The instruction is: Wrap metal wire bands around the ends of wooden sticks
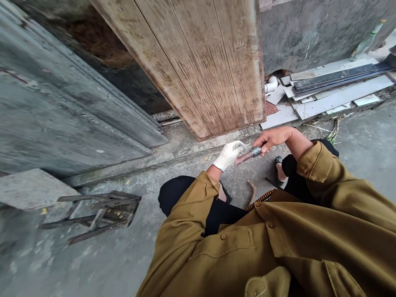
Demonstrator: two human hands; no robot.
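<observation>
A bare right hand (pixel 272 139) pinches the wire-wrapped end of a brown rod (pixel 246 157) above concrete ground (pixel 123 268); a gloved left hand (pixel 228 155) half-curls alongside, its grip unclear. A bottle (pixel 362 47) beyond blurs past reading.

No readable lettering, no legible labels or brands, no numbers, no signs

The gloved left hand (pixel 227 155) curls, perhaps loosely, near the pinching bare right hand (pixel 274 137), both arms (pixel 301 143) stretched forward.

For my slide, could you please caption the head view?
Bare right hand holds a wire-wrapped brown rod beside the gloved left hand.
</observation>
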